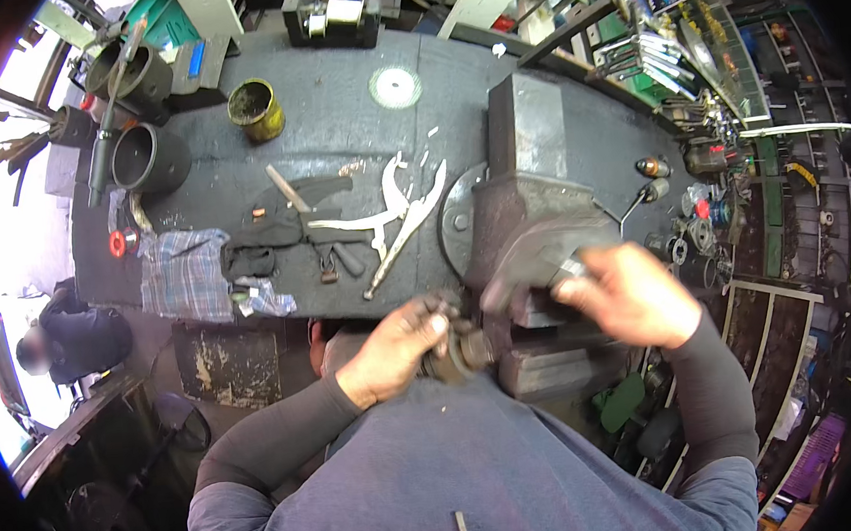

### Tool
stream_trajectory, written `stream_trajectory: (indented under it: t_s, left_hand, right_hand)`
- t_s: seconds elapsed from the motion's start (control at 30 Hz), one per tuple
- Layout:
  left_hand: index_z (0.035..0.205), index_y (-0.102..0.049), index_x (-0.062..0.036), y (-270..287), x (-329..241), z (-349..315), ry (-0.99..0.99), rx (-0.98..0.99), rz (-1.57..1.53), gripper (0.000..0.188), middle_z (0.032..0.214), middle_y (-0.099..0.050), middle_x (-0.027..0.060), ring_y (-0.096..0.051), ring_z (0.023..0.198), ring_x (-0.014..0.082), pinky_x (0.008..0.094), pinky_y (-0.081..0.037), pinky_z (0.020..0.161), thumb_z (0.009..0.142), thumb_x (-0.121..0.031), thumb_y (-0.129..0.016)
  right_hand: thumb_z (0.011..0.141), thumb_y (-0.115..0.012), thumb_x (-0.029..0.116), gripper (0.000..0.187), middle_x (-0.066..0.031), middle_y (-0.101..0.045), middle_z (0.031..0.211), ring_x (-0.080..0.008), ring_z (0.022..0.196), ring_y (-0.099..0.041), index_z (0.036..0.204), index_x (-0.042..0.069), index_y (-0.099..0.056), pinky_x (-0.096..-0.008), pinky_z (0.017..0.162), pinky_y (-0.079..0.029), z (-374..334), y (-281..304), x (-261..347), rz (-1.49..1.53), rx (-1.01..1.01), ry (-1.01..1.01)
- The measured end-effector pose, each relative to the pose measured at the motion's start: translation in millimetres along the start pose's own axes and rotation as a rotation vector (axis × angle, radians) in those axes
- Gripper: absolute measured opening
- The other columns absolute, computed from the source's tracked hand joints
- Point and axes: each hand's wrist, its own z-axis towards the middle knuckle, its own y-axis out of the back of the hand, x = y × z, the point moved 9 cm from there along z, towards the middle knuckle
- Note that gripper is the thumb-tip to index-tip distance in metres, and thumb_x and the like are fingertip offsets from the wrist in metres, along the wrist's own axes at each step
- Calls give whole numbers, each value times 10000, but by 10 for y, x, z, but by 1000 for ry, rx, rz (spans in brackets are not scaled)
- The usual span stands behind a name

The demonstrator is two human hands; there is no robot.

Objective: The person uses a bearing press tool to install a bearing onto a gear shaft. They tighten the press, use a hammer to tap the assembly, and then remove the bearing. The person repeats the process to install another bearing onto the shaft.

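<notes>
In front of my body, the fingers of my left hand (397,348) are closed round a dark, roundish metal part (466,353) beside the near end of the bench vise (526,125). Its exact kind does not show. Over the vise's near part, my right hand (640,295) is closed in a pinch on a small silver metal piece (567,263), blurred by motion. The hand hides most of that piece. Locking pliers (397,213) with long pale jaws lie on the bench left of the vise.
A plaid cloth (186,272) lies at the bench's front left, near a hammer (287,188). Farther back stand a yellow-rimmed can (257,111) and dark pipe sections (150,158). Hand tools (648,62) crowd the right. Another person (75,334) is at far left.
</notes>
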Motion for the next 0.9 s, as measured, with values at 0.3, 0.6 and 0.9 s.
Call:
stream_trajectory:
  t_s: [0.3,0.6,0.9]
  left_hand:
    - [1394,-564,-42,256,-318,-65,-88,-95,-143,442,881,-609,10,-635,834,174,415,-594,805,1116,-364,-683]
    - [1316,-576,-79,1807,-903,9,-375,-428,272,307,827,-542,-13,-571,680,117,300,-534,631,1165,-346,-588]
    - [1581,-467,72,2002,-1320,17,-333,-685,1303,677,1457,-632,310,-622,1365,428,469,-457,1194,958,-69,-690]
  right_hand:
    - [1157,-584,466,468,-9,-561,670,-85,478,-479,962,40,-603,-262,454,-369,-917,-218,-387,744,-406,-279]
    - [1113,-646,532,493,-10,-534,657,-89,506,-484,979,59,-606,-264,460,-416,-2540,-1795,-270,1145,-860,-686]
    - [1084,-684,567,530,-6,-560,678,-80,517,-501,1002,46,-631,-253,476,-423,-2695,-1774,-192,1089,-879,-658]
